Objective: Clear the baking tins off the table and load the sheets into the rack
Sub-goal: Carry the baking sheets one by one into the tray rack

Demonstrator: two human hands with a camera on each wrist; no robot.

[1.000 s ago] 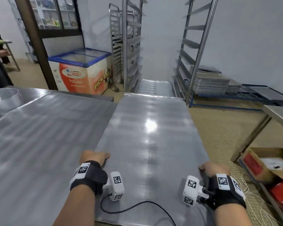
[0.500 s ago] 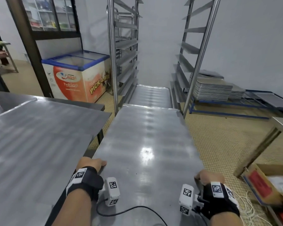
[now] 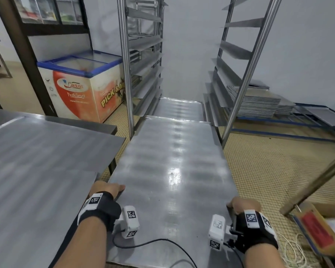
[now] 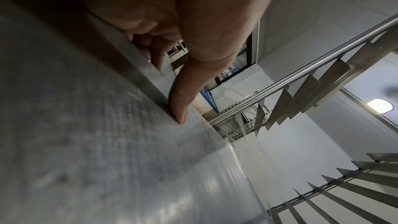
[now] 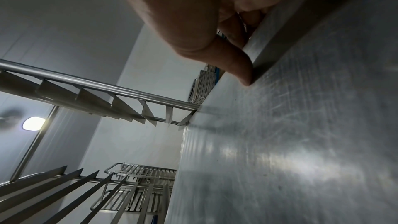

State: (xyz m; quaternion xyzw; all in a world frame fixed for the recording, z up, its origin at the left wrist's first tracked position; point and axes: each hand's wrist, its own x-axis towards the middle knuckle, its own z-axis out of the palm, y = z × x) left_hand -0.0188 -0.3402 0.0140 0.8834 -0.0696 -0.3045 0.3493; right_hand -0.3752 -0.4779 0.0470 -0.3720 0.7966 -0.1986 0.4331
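I carry a large steel baking sheet [image 3: 168,171] flat in front of me, off the table. My left hand [image 3: 106,188] grips its left rim, thumb on top [image 4: 178,108], fingers curled under. My right hand [image 3: 244,205] grips the right rim the same way, thumb [image 5: 239,67] pressed on the lip. The sheet's far end reaches between the two uprights of the steel rack [image 3: 125,64], whose angled runners [image 3: 228,49] line both sides. Another sheet [image 3: 179,109] lies low inside the rack, just beyond mine.
The steel table [image 3: 37,151] is at my left. A chest freezer [image 3: 81,84] stands behind it. Stacked sheets [image 3: 257,103] lie on a blue frame right of the rack. A cardboard box [image 3: 317,233] and cord sit on the tiled floor at right.
I have walked the sheet away from the table toward the rack. The rack uprights are nearer and the sheet's far end now reaches between them.
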